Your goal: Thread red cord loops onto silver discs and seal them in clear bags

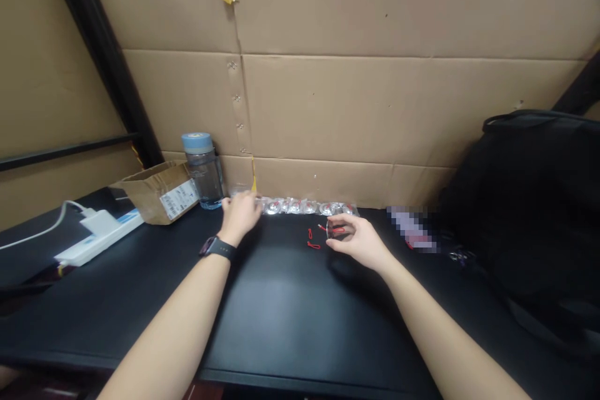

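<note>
My right hand (359, 242) pinches a thin round disc (327, 229), seen nearly edge-on, between thumb and fingers. A red cord (338, 230) shows beside it, inside the grasp. Two small red cord loops (314, 245) lie on the black table just left of this hand. My left hand (240, 215), with a dark watch (218, 248) on its wrist, reaches to the left end of a row of clear plastic packets (295, 205). Its fingers look spread, though their tips are partly hidden against the plastic. The packets hold shiny round pieces with red bits.
Left of my hands stand a blue-lidded water bottle (204, 172), an open cardboard box (164, 190) and a white power strip (100, 240) with a charger. A black bag (529, 212) fills the right side, near a blurred packet (415, 231). Cardboard (328, 106) walls the back.
</note>
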The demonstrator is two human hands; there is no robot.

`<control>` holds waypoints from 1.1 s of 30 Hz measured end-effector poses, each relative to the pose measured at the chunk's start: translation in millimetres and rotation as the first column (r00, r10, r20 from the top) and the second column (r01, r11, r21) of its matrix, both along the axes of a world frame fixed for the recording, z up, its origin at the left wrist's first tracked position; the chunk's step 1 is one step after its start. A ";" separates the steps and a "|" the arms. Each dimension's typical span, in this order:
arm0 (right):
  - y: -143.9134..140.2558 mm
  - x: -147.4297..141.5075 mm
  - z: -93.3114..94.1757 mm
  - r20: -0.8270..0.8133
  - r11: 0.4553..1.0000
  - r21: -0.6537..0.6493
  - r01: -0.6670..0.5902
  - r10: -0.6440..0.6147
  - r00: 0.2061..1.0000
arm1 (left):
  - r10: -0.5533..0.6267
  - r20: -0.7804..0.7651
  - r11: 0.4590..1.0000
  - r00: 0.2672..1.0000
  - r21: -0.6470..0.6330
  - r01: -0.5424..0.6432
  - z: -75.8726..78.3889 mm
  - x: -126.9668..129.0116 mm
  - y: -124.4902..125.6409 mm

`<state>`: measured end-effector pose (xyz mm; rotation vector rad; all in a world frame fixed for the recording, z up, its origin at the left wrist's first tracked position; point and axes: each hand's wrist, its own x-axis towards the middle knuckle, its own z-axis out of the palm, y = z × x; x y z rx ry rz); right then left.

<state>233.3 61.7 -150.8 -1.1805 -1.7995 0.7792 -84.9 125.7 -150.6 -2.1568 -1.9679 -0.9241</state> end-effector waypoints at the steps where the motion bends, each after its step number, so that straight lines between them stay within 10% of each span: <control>1: 0.8 1.4 -0.1 0.004 1.000 0.007 -0.002 0.002 1.000 | 0.094 -0.032 0.996 0.995 -0.004 -0.094 -3.6 -15.0 3.8; 7: 3.8 3.2 -5.1 0.013 1.000 -0.018 -0.014 0.014 1.000 | 0.396 0.002 0.910 0.918 -0.137 -0.392 -27.6 -58.0 17.2; 22: 6.9 10.5 -1.5 -0.037 1.000 -0.008 -0.013 0.013 0.999 | 0.431 0.019 0.899 0.902 0.080 -0.431 -4.8 -49.4 8.3; 29: 5.3 19.6 7.0 -0.205 1.000 0.022 0.021 -0.016 0.979 | -0.068 -0.124 0.980 0.990 0.177 0.089 29.4 32.3 -28.5; 33: 3.4 30.2 16.2 -0.290 0.999 0.039 0.008 0.004 0.957 | -0.435 -0.212 0.888 0.875 0.057 0.455 22.8 92.9 -68.6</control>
